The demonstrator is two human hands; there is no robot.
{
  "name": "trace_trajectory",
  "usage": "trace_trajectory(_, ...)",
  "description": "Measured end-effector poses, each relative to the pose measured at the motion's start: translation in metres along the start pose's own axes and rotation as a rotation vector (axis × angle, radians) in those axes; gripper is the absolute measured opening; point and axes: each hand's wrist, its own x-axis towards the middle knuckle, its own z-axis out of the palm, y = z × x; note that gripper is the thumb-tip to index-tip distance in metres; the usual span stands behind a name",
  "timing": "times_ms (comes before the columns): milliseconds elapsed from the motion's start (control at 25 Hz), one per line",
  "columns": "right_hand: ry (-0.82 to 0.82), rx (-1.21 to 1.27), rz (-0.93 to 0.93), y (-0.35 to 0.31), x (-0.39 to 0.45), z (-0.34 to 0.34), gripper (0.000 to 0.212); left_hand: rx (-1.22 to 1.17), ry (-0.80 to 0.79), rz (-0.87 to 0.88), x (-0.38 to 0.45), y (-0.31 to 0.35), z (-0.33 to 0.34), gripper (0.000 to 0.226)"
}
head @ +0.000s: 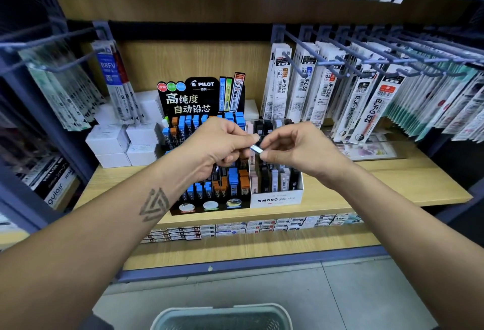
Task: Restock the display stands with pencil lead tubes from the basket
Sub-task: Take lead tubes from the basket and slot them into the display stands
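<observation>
Both hands up in front of the stands, meeting over the gap btwn them. My left hand point(222, 143) pinches one end of a pale lead tube point(256, 149) w/ thumb + fingers; my right hand point(293, 151) pinches the other end at the fingertips. Tube's long axis runs upper-left to lower-right, lower end toward my right hand. It's in the air above the white MONO stand point(276, 198), just right of the black Pilot stand point(209, 205). Basket point(222, 315) sits on the floor below.
</observation>
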Motion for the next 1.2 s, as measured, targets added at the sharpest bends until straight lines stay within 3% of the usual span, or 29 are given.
trace_trajectory(280,0.0,0.034,-0.139,-0.028,0.02,0.043,0.031,0.114,0.135,0.126,-0.01,0.009,-0.029,0.024)
trace_trajectory(480,0.055,-0.098,-0.135,-0.034,0.038,0.062,0.03,-0.037,0.125,0.067,-0.021,0.012,-0.062,0.018)
trace_trajectory(640,0.169,-0.161,-0.14,-0.031,0.047,0.074,0.012,-0.138,0.234,0.057,-0.025,0.013,-0.09,0.011)
trace_trajectory(800,0.119,-0.205,-0.173,-0.03,0.044,0.101,0.01,-0.166,0.263,0.079,-0.032,0.015,-0.104,0.012)
trace_trajectory(960,0.124,-0.409,-0.291,-0.029,0.042,0.125,0.007,-0.156,0.274,0.096,-0.035,0.014,-0.112,0.01)
trace_trajectory(1040,0.178,-0.353,-0.288,-0.037,0.045,0.121,0.002,-0.147,0.285,0.1,-0.036,0.015,-0.115,0.01)
trace_trajectory(1200,0.349,-0.118,-0.259,-0.052,0.061,0.103,0.015,-0.126,0.322,0.077,-0.036,0.012,-0.125,0.019)
